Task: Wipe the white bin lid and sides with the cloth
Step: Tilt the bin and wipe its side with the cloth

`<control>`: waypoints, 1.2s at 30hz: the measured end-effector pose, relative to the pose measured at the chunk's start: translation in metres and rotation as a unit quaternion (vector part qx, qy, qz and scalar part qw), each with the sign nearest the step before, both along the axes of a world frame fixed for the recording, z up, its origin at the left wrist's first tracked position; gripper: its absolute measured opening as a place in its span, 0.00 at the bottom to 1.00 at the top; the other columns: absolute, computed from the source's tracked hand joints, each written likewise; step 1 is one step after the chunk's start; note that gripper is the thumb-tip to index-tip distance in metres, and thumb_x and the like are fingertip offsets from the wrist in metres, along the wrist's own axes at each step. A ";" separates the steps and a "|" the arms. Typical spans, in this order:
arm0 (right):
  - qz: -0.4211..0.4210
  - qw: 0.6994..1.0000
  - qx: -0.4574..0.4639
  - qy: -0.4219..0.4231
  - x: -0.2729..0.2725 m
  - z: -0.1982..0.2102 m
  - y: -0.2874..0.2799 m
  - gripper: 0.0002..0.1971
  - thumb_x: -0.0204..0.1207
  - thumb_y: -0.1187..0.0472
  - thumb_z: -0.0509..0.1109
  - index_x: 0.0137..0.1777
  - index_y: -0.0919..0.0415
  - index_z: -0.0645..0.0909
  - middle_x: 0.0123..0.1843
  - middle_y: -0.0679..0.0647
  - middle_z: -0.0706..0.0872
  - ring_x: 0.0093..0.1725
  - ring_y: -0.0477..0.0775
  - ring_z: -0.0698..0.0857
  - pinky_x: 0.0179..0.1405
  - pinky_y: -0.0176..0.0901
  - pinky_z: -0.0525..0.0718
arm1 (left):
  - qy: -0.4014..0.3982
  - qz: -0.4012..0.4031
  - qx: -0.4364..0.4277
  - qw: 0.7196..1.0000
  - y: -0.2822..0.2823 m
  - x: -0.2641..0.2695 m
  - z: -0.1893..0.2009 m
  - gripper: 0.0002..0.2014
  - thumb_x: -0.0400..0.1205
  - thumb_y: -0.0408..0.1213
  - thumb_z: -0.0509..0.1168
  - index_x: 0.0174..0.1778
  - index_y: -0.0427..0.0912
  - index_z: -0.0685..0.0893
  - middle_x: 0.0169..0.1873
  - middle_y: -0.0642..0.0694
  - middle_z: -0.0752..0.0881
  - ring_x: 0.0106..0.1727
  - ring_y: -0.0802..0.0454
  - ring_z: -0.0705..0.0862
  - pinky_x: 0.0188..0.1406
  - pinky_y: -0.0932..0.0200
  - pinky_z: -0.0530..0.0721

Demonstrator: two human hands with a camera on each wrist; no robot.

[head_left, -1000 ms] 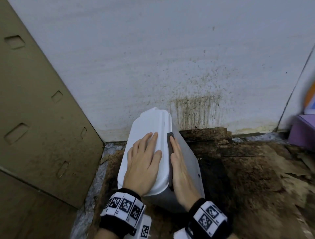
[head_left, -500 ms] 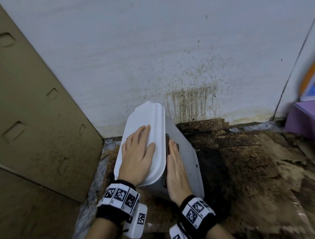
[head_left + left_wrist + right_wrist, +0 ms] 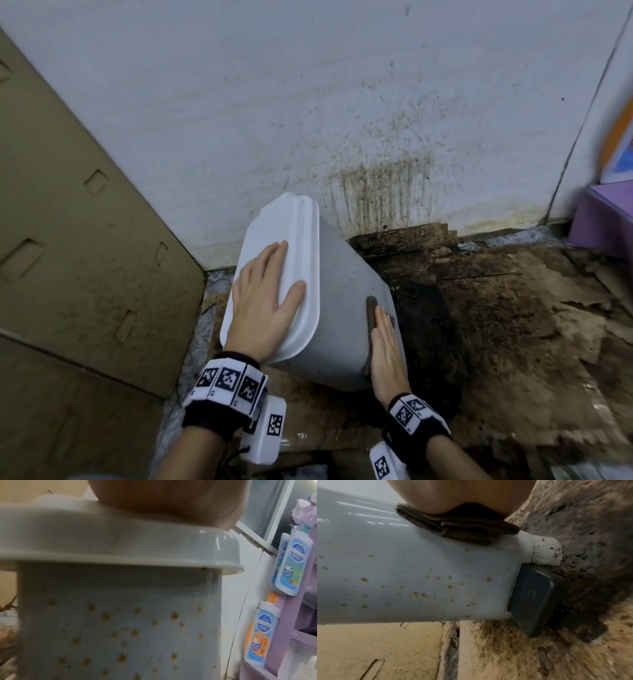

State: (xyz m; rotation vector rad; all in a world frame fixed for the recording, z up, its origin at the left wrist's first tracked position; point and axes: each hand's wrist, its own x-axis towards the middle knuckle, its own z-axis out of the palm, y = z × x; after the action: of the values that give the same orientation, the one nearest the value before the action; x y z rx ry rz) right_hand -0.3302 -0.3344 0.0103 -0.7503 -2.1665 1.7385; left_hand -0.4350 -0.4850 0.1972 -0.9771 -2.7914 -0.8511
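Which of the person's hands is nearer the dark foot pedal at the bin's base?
Right. The right hand presses the folded brown cloth low on the bin's side, near the pedal; the left hand rests on the lid.

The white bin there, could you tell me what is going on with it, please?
A person is wiping the white bin. The left hand lies flat on the lid, tilting the bin. The right hand presses a dark folded cloth against the bin's side, low near the base. Brown spots show on another side.
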 end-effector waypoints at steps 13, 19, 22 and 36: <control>0.057 0.991 0.037 0.117 -0.025 0.100 -0.055 0.26 0.85 0.41 0.32 0.83 0.32 0.42 0.87 0.29 0.45 0.85 0.26 0.43 0.86 0.36 0.41 | 0.016 -0.001 -0.016 1.000 -0.003 -0.004 -0.004 0.38 0.80 0.63 0.44 0.87 0.54 0.59 0.85 0.54 0.62 0.83 0.55 0.57 0.75 0.58 0.52; 0.070 0.981 0.108 0.144 -0.020 0.096 -0.049 0.26 0.90 0.47 0.39 0.89 0.40 0.48 0.90 0.34 0.49 0.87 0.33 0.47 0.86 0.38 0.45 | 0.003 0.004 0.000 1.000 -0.006 -0.004 -0.003 0.36 0.80 0.63 0.46 0.86 0.55 0.60 0.84 0.54 0.63 0.82 0.54 0.58 0.79 0.47 0.55; 0.034 0.980 0.123 0.151 -0.015 0.062 -0.032 0.26 0.90 0.49 0.42 0.88 0.42 0.55 0.89 0.37 0.56 0.88 0.37 0.53 0.87 0.40 0.51 | 0.004 0.005 0.004 1.000 -0.007 -0.003 -0.002 0.36 0.80 0.63 0.47 0.86 0.55 0.61 0.84 0.54 0.63 0.82 0.54 0.58 0.81 0.42 0.56; -0.048 0.998 -0.018 -0.036 -0.001 -0.035 0.013 0.28 0.88 0.50 0.39 0.88 0.43 0.51 0.91 0.46 0.49 0.89 0.45 0.44 0.86 0.40 0.41 | -0.006 -0.001 0.028 1.000 -0.012 -0.005 -0.003 0.36 0.80 0.63 0.49 0.85 0.56 0.63 0.83 0.57 0.64 0.81 0.56 0.59 0.81 0.43 0.56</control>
State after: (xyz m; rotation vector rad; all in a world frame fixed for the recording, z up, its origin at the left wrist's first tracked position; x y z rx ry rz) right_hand -0.3317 -0.3216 -0.0243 -0.9228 -2.1129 1.7309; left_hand -0.4402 -0.4971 0.1945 -0.9700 -2.7618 -0.9323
